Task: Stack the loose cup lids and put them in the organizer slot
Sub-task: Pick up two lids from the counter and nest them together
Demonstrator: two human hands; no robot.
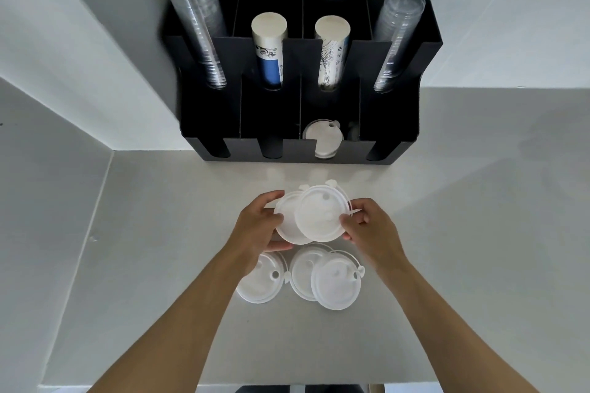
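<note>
My left hand (260, 226) grips a white cup lid (285, 226) by its left edge, above the counter. My right hand (367, 226) pinches a second white lid (319, 214) that overlaps the first from the right. More lids show behind these two. Below my hands, three loose white lids lie on the counter: one at the left (260, 281), one in the middle (303, 271) and one overlapping it at the right (335, 281). The black organizer (207, 118) stands against the wall, and a lid stack (322, 137) sits in its lower slot right of centre.
The organizer's upper slots hold clear cup stacks at the left (194, 29) and right (396, 38), and two paper cup stacks (268, 48) (332, 51) between them. The grey counter (463, 233) meets white walls at the back and left. Its front edge runs below my forearms.
</note>
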